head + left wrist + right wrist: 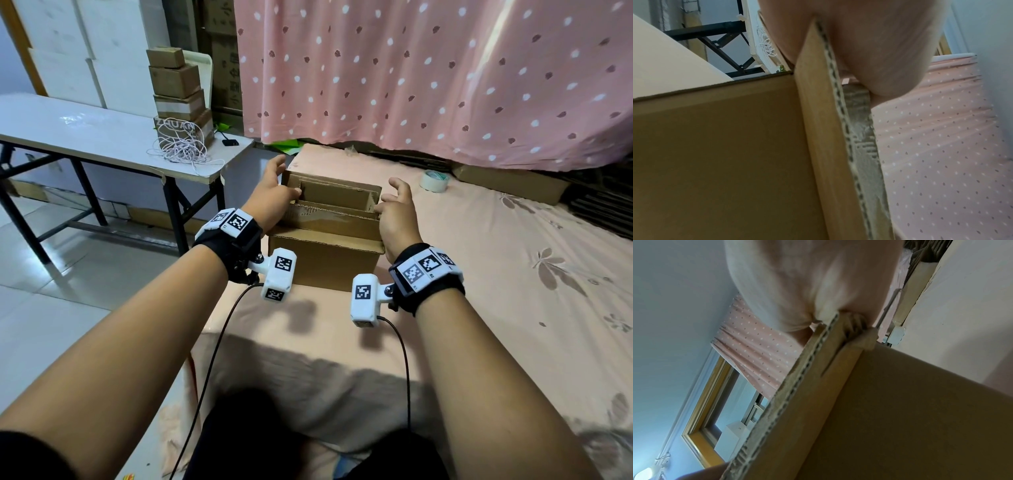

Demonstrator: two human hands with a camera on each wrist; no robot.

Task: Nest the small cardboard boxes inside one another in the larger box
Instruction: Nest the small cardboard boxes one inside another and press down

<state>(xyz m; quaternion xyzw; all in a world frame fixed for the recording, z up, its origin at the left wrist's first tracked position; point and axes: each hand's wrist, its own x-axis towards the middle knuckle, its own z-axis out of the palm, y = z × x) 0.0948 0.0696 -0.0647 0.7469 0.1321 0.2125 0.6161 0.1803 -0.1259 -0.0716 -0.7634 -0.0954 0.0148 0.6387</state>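
Observation:
A large brown cardboard box point(325, 265) stands open on the pink bed, its flaps raised. A smaller open cardboard box point(337, 193) sits inside it. My left hand point(274, 195) is at the box's left end, fingers straight and reaching past the rim, thumb by the left flap. My right hand point(397, 212) is at the right end with fingers spread and raised, thumb touching the rim. In the left wrist view a flap's corrugated edge point(838, 129) runs up into my palm point(869, 40). The right wrist view shows another flap edge point(797, 386) meeting my right palm point(807, 280).
A folding table point(85, 130) stands to the left, with a stack of small cardboard boxes point(178, 85) and a coil of white cord point(181, 149). A tape roll point(432, 180) and a flat carton point(510, 185) lie near the pink dotted curtain point(411, 68). The bed's edge drops off left of the box.

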